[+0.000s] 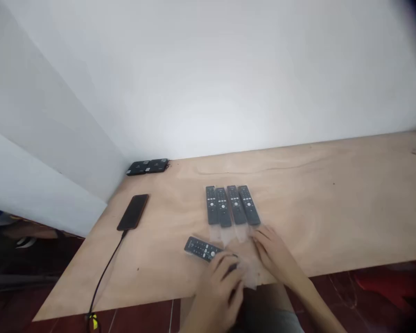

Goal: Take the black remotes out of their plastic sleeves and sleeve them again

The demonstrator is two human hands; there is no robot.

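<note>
Slim dark-grey remote in clear plastic sleeve (200, 249): just in front of the landmark, row of four matching sleeved remotes (223, 210). Left hand (219, 284): fingers curled over its right end, grip unclear. Right hand (271, 252): fingers slightly bent at row's near-right corner, hold unclear. Pale wooden surface (336, 212): broadest right of row; front edge close before it, under both forearms.

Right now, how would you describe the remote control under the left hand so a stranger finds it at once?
On the wooden tabletop, find the row of four remote controls. Nearer its front edge, the left hand covers one end of a fifth remote control. Unlike those four, it lies slanted sideways, apart from the row.
</note>
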